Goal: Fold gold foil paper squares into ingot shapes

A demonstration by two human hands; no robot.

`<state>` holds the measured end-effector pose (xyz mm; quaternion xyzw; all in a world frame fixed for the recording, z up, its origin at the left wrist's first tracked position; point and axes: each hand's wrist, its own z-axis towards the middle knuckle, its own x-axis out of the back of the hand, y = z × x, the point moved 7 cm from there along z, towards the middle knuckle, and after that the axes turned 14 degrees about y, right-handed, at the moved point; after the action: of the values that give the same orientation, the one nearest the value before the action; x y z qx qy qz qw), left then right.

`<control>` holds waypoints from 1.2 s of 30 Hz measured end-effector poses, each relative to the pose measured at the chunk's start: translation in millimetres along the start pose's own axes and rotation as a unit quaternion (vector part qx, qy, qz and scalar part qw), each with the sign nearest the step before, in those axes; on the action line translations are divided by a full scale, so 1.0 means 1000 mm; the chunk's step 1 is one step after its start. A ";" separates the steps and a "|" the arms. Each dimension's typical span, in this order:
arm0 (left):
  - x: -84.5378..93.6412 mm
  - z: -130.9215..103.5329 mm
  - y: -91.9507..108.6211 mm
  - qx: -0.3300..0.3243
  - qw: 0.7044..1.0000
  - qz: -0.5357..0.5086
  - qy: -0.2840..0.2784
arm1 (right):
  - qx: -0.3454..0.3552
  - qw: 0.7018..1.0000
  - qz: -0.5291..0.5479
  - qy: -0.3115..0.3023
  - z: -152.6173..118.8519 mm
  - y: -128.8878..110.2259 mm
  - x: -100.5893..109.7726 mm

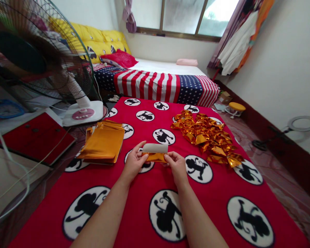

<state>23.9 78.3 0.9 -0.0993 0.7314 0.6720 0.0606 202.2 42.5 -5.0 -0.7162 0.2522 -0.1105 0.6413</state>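
Note:
Between my two hands is a gold foil sheet [155, 157], partly folded, with its pale grey back curling up along the far edge. My left hand [134, 161] pinches its left end, thumb on top. At the right end, my right hand [177, 166] grips it between thumb and fingers. The sheet is held above a red cloth [134, 206] printed with black figures in white circles. To the left lies a stack of flat gold sheets [103, 142]. Many folded gold foil pieces [204, 134] are heaped on the right side of the cloth.
A fan [84, 112] stands at the left beside a red panel [36, 132]. Behind the cloth is a bed [150, 84] with a striped cover. A ring light stand [279, 132] and a yellow-topped stool [237, 106] are at the right.

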 end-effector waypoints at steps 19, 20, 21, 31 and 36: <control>0.001 -0.001 0.001 0.009 1.000 0.006 0.012 | 0.005 1.000 -0.006 0.011 -0.002 -0.001 0.001; 0.001 -0.001 0.001 0.010 1.000 0.007 0.012 | 0.005 1.000 -0.006 0.012 -0.002 -0.001 0.001; 0.001 -0.001 0.001 0.010 1.000 0.007 0.013 | 0.004 1.000 -0.007 0.014 -0.002 -0.002 0.001; 0.001 0.001 -0.001 0.013 1.000 0.002 0.006 | 0.015 1.000 -0.013 0.011 -0.001 0.001 0.001; 0.002 0.001 0.001 -0.001 1.000 0.023 0.014 | 0.024 0.999 -0.024 0.015 -0.002 0.003 0.001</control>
<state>22.1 78.7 1.1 -0.0923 0.7338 0.6722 0.0350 201.8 40.1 -7.4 -0.7044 0.2419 -0.1426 0.6519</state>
